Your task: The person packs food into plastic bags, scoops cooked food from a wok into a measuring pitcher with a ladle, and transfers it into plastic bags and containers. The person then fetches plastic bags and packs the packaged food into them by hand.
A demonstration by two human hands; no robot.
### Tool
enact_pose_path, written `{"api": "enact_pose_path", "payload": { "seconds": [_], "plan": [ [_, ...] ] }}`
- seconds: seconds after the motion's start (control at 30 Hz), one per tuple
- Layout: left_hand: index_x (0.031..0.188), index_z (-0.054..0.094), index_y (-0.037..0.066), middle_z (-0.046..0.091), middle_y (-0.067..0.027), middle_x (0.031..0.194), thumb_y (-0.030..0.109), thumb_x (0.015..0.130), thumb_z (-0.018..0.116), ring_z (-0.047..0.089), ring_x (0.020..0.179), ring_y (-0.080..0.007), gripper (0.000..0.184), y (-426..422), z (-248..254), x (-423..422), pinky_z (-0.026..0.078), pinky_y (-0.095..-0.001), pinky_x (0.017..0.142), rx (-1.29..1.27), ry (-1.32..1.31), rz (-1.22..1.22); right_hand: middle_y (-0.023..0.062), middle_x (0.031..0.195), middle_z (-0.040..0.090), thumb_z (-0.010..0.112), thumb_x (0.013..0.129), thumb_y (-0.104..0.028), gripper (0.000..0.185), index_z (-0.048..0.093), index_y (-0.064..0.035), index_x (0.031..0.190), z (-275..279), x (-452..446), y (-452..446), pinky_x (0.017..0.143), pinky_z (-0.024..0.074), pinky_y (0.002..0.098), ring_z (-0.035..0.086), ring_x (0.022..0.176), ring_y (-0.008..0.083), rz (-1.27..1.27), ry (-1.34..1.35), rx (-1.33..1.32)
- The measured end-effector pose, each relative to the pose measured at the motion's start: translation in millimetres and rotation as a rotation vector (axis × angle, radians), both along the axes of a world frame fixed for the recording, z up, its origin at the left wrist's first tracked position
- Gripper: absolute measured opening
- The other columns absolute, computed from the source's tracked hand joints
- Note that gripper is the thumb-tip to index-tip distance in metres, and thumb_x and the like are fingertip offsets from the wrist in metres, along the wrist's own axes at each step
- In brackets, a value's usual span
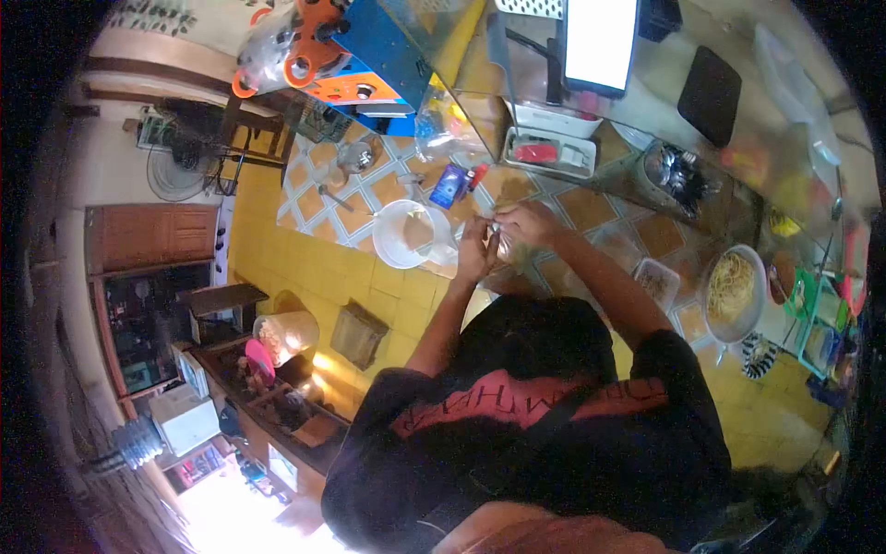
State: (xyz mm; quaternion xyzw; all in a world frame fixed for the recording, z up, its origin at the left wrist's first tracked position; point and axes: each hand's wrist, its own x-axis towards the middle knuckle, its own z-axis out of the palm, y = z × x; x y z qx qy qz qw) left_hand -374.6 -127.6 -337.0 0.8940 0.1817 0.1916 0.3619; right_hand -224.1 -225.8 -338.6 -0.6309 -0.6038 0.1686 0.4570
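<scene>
My left hand (475,249) and my right hand (524,224) meet over the near edge of the tiled counter. The fingers of both are closed in a pinch on a small, pale, shiny thing (503,244), perhaps clear plastic. My fingers hide much of it, so I cannot tell its kind. Just left of my left hand stands a white translucent tub (395,242), with a pale round shape inside. Beyond my hands lie a small blue packet (448,186) and a narrow red item (476,176).
Farther left are a glass jar (354,157) and a long utensil (343,198). A white tray (572,171) with a red item sits beyond my hands, below a bright screen (600,44). To the right are a clear container (657,283) and a bowl of noodles (731,288).
</scene>
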Motion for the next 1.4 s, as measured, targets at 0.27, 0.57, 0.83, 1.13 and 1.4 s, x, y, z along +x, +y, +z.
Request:
{"api": "enact_pose_path", "payload": {
  "seconds": [0.27,0.57,0.83,1.13,1.4],
  "plan": [
    [0.093,0.057,0.004,0.049,-0.0115,0.073,0.006,0.075,0.06,0.046,0.063,-0.0261,0.018,5,-3,6,0.038,-0.0367,0.059,-0.196,-0.044,0.029,0.0162,0.072,0.06,0.061,0.07,-0.023,0.019,0.064,-0.005,0.075,-12,5,10,0.065,0.0459,0.0417,0.06,0.073,0.034,0.049,0.006,-0.27],
    [0.083,0.06,0.003,0.055,-0.0132,0.08,0.008,0.073,0.061,0.056,0.075,-0.0274,0.011,6,-16,10,0.044,-0.0388,0.065,0.131,0.005,-0.049,0.0124,0.066,0.058,0.062,0.067,-0.017,0.012,0.062,-0.0048,0.068,-14,-20,-4,0.06,0.0439,0.0416,0.057,0.066,0.0315,-0.311,0.063,-0.009],
    [0.089,0.062,0.001,0.063,-0.0143,0.087,0.017,0.073,0.066,0.059,0.084,-0.0293,0.023,4,-21,6,0.045,-0.0368,0.078,-0.161,0.002,-0.004,0.012,0.076,0.062,0.06,0.069,-0.013,0.013,0.064,-0.0038,0.076,-22,-43,-9,0.075,0.0433,0.0412,0.058,0.075,0.0301,-0.524,0.084,0.05],
    [0.086,0.064,0.007,0.062,-0.0109,0.087,0.023,0.07,0.068,0.056,0.088,-0.0279,0.023,11,-14,6,0.039,-0.0414,0.079,0.346,0.107,-0.103,0.0112,0.074,0.061,0.059,0.069,-0.017,0.014,0.066,-0.0062,0.074,-20,-44,-4,0.072,0.0435,0.0419,0.058,0.076,0.0307,-0.522,0.208,-0.144],
    [0.081,0.065,0.01,0.063,-0.0066,0.083,0.029,0.07,0.07,0.056,0.087,-0.0249,0.022,24,4,14,0.037,-0.0393,0.081,0.39,0.074,-0.264,0.012,0.07,0.057,0.057,0.067,-0.021,0.017,0.061,-0.0058,0.062,-45,-45,5,0.073,0.0429,0.0435,0.057,0.074,0.0313,-0.503,-0.027,0.007]
  ]
}}
